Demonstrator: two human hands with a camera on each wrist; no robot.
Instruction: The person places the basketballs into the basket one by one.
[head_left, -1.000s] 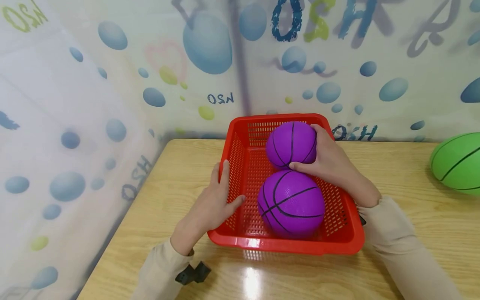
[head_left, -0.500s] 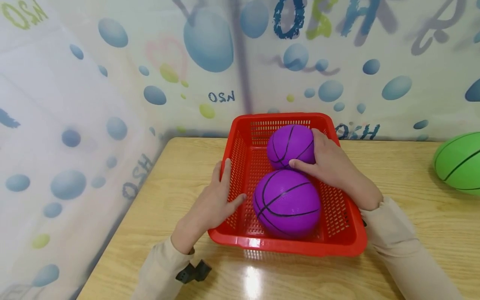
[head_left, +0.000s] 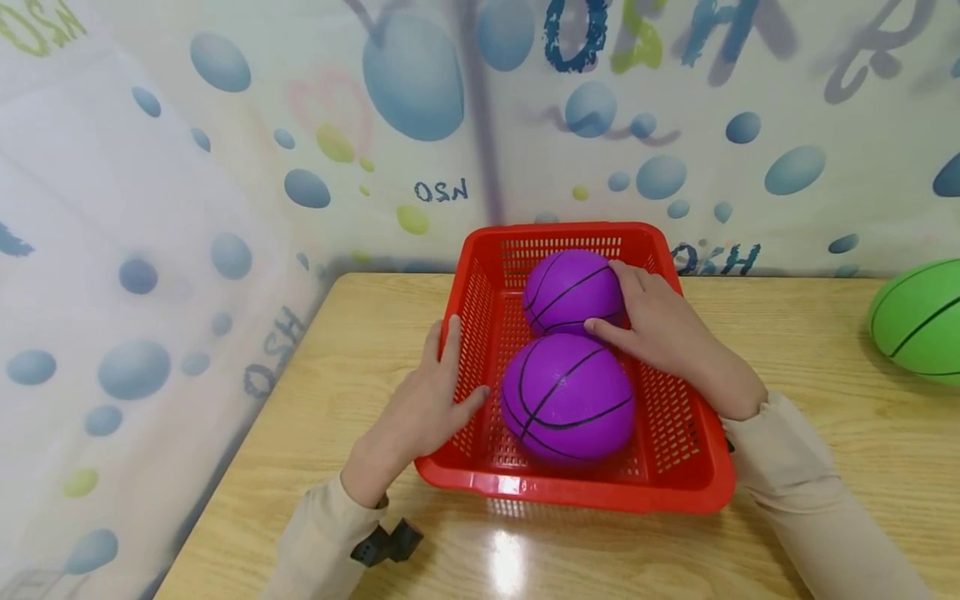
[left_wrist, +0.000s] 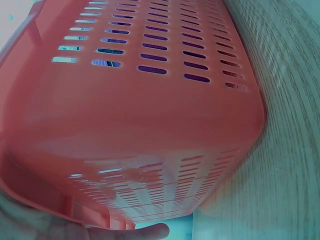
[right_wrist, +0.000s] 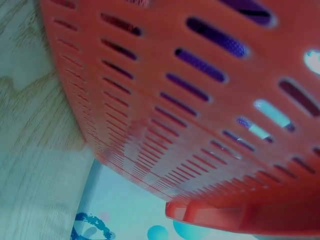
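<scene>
Two purple balls with black lines sit one behind the other in a red plastic basket in the head view. My right hand (head_left: 663, 325) touches the back ball (head_left: 572, 290), fingers along its right side and thumb over its front. The front ball (head_left: 567, 400) is the larger and sits close against it. My left hand (head_left: 420, 404) rests on the left rim of the basket (head_left: 570, 492), fingers straight and thumb spread inward above the basket. In the left wrist view, a finger (left_wrist: 150, 231) lies straight along the rim. Purple shows through the slots in both wrist views.
A green ball (head_left: 918, 321) with black lines lies on the wooden table (head_left: 810, 350) at far right. A printed cloth wall (head_left: 330, 100) stands behind and left. A black wrist device (head_left: 387, 543) hangs by the left sleeve.
Both purple balls have turned and shifted a little left in the basket. The right thumb now overlaps less of the back ball. My left hand has stayed on the rim.
</scene>
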